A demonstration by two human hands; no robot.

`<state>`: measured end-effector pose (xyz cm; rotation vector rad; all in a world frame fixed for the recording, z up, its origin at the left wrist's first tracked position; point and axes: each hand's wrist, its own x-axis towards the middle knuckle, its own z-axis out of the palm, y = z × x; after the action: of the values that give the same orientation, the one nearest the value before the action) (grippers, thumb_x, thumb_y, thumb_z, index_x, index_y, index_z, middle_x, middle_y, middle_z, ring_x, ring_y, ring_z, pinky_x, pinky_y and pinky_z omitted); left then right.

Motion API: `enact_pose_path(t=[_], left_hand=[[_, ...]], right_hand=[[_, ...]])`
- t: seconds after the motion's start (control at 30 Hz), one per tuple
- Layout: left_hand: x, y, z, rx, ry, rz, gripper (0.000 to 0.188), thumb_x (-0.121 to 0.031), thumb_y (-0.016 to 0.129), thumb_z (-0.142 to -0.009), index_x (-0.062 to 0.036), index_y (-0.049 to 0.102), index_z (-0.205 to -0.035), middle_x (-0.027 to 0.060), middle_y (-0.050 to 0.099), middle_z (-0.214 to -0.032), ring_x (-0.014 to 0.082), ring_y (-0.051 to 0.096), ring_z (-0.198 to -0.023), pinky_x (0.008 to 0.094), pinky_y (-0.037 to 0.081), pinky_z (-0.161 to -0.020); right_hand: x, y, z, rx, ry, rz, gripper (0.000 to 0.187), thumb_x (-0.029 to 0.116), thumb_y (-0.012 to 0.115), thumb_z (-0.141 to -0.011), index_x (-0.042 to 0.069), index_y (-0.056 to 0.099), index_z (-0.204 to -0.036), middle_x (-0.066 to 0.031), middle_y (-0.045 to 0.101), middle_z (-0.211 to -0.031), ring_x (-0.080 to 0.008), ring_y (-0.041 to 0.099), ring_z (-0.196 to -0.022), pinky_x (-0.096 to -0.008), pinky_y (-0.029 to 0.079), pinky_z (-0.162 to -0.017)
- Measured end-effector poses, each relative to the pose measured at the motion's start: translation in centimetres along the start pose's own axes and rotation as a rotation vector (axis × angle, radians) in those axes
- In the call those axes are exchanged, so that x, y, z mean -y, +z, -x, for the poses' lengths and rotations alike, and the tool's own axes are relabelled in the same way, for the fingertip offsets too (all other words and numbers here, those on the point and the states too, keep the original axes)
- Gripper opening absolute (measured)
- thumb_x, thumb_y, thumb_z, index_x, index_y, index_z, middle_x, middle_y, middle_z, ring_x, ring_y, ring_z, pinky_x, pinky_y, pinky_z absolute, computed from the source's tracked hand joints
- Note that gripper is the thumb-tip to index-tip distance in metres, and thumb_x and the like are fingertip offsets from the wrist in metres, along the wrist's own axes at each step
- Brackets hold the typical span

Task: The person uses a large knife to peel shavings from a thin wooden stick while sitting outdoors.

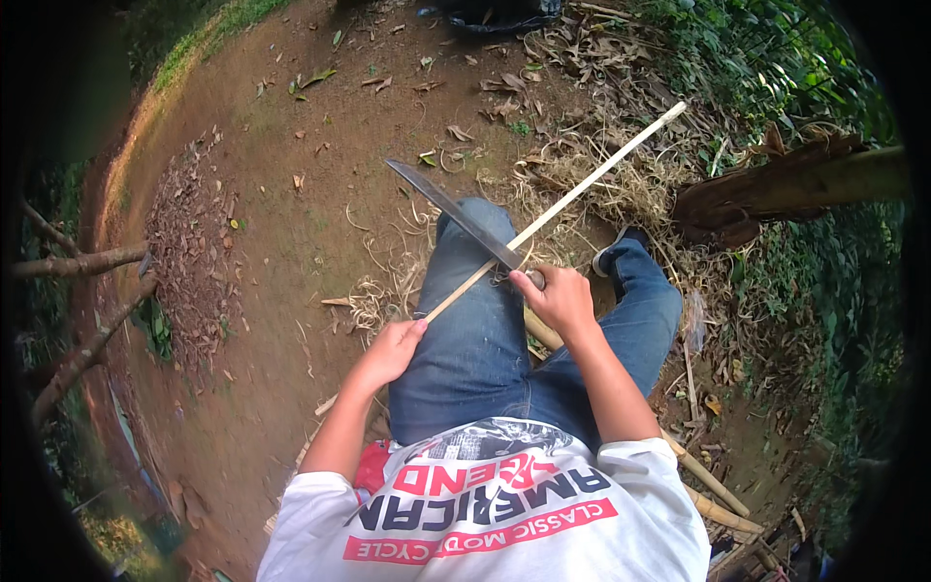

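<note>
My left hand [392, 351] is closed round the near end of a long pale wooden strip [592, 180], perhaps bamboo. The strip slants up to the right across my jeans-covered thigh. In my right hand [560, 299] is the handle of a machete [454, 210], its dark blade pointing up and left. Near its handle, the blade crosses the strip above my knee and seems to touch it. My right fingers wrap the handle and mostly hide it. Thin curled shavings [373, 303] lie on the ground beside my leg.
A heap of pale shavings [621, 184] lies beyond my knees. At the right, a thick trunk [795, 194] juts in. Cut poles [713, 485] rest at the lower right, and branches [82, 262] stand at the left. A black bag or container [499, 15] sits at the far edge.
</note>
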<state>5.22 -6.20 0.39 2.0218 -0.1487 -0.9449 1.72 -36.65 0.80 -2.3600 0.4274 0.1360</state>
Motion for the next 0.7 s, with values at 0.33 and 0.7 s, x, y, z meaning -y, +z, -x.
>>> enact_pose_path(t=[0.33, 0.7], left_hand=[[-3.7, 1.2, 0.7, -0.139, 0.05, -0.289, 0.044, -0.036, 0.048, -0.099, 0.0021, 0.058, -0.079, 0.0258, 0.056, -0.069, 0.0458, 0.055, -0.069, 0.0478, 0.042, -0.061], [-3.6, 2.8, 1.0, -0.253, 0.019, -0.418, 0.044, -0.037, 0.047, -0.099, -0.0011, 0.06, -0.077, 0.0247, 0.058, -0.065, 0.046, 0.058, -0.066, 0.0516, 0.044, -0.058]], right_hand=[[-3.8, -1.6, -2.7, 0.0, -0.078, 0.3, 0.067, 0.07, 0.055, -0.079, 0.005, 0.071, -0.076, -0.0177, 0.063, -0.06, -0.0349, 0.065, -0.062, -0.0435, 0.053, -0.06], [-0.1, 0.1, -1.6, 0.05, -0.241, 0.249, 0.064, 0.067, 0.057, -0.081, 0.004, 0.065, -0.071, -0.0168, 0.061, -0.057, -0.0358, 0.064, -0.057, -0.0438, 0.052, -0.056]])
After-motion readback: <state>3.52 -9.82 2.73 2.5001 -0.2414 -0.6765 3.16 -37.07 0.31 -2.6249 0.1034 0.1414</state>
